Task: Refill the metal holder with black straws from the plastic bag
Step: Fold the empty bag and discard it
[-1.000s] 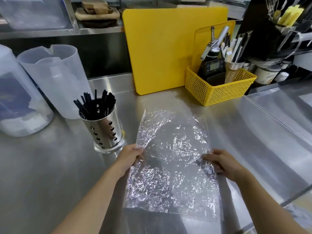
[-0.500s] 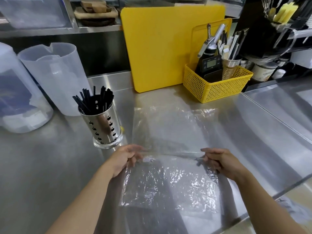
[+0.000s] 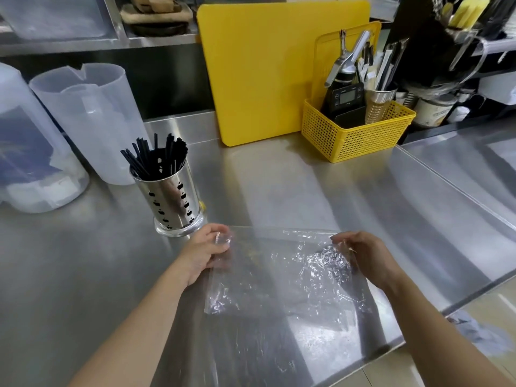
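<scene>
We see two hands, left hand (image 3: 208, 248) and right hand (image 3: 363, 256), each pinching one clear plastic bag (image 3: 282, 275) on the near counter (image 3: 279, 177). One metal holder (image 3: 174, 201) of black straws (image 3: 155, 156) stands just left.

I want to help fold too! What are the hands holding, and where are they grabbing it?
Both hold the empty clear plastic bag lying on the counter: the left hand pinches its far left corner, the right hand its far right corner.
</scene>
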`<state>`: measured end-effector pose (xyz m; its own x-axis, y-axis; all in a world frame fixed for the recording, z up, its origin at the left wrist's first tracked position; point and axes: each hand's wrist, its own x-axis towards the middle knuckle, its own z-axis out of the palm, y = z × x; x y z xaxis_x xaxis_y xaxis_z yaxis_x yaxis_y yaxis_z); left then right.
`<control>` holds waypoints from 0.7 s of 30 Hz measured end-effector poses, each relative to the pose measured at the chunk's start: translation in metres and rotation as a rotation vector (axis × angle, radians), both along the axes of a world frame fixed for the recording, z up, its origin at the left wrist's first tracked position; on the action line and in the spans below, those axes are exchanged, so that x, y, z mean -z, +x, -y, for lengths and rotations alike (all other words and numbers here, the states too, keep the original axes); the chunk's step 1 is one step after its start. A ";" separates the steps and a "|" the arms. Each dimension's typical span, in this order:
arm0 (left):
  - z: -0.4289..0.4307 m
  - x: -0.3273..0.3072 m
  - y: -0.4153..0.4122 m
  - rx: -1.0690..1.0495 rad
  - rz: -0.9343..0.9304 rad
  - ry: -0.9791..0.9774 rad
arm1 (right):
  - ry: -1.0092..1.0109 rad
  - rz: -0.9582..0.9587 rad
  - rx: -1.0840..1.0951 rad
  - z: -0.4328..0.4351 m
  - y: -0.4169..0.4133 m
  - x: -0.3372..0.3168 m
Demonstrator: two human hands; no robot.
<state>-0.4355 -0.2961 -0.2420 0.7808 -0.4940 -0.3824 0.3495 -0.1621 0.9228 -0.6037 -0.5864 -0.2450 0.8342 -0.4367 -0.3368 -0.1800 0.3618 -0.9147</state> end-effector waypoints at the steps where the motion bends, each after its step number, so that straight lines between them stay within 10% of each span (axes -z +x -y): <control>1: 0.002 -0.004 -0.002 -0.037 0.063 0.005 | -0.070 -0.001 0.049 0.000 0.001 0.000; 6: 0.003 -0.031 -0.002 -0.016 0.160 -0.037 | -0.608 -0.073 0.098 -0.006 0.007 -0.017; 14: 0.013 -0.061 -0.012 0.262 0.279 -0.072 | -0.505 -0.143 -0.790 -0.048 0.031 -0.056; 18: 0.001 -0.063 -0.001 0.050 0.265 -0.166 | -0.503 -0.035 -0.659 -0.059 0.031 -0.049; 21: -0.021 -0.053 0.011 -0.091 -0.077 -0.368 | -0.390 0.057 -0.455 -0.060 0.025 -0.045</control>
